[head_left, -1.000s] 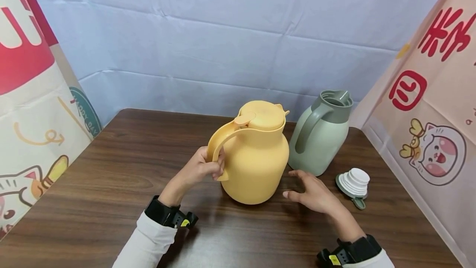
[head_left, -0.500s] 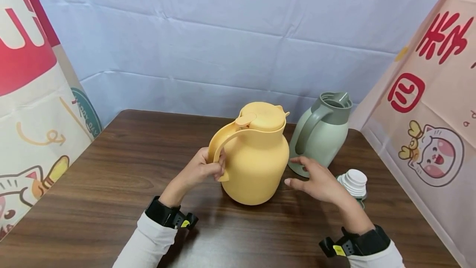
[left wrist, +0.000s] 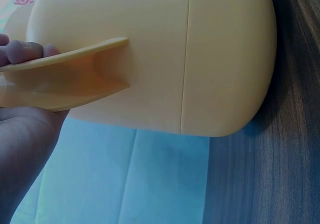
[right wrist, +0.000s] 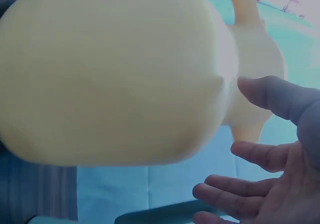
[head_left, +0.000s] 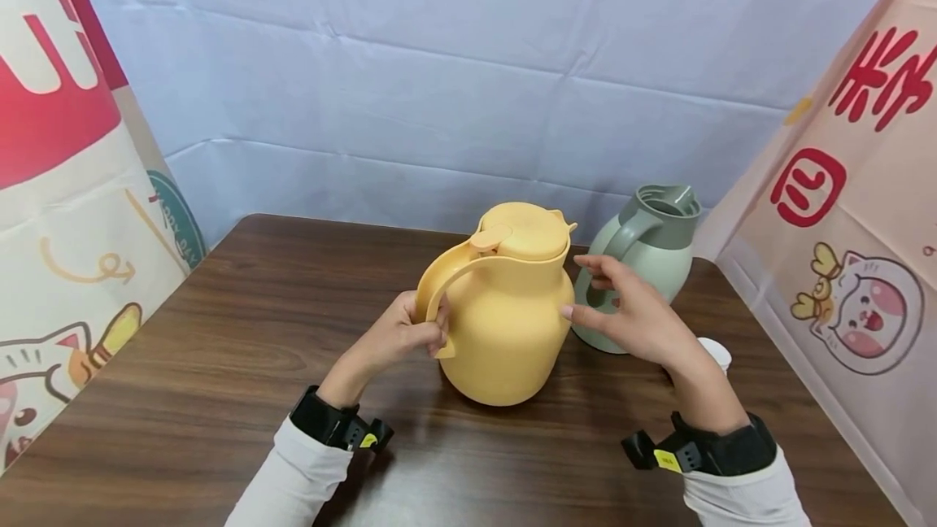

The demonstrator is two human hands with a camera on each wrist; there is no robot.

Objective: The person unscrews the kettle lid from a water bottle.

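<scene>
A yellow thermos jug (head_left: 505, 324) stands upright on the table with its lid (head_left: 529, 230) on. My left hand (head_left: 398, 332) grips its handle (head_left: 439, 271); the left wrist view shows the fingers wrapped round that handle (left wrist: 107, 69). At the jug's right side my right hand (head_left: 637, 311) is raised, fingers spread, thumb tip close to the shoulder. In the right wrist view this hand (right wrist: 280, 159) faces the jug's neck, palm toward it. Behind the right hand stands a green thermos jug (head_left: 662, 254) with an open top, partly hidden.
A white stopper (head_left: 717, 352) lies on the wooden table (head_left: 220, 364) at the right, mostly covered by my right forearm. A pale blue cloth (head_left: 439, 88) hangs behind the table. Printed sheets hang along the left and right sides.
My right hand has risen from near the table to the yellow jug's shoulder, and its forearm now covers most of the stopper. The left hand keeps its grip on the handle.
</scene>
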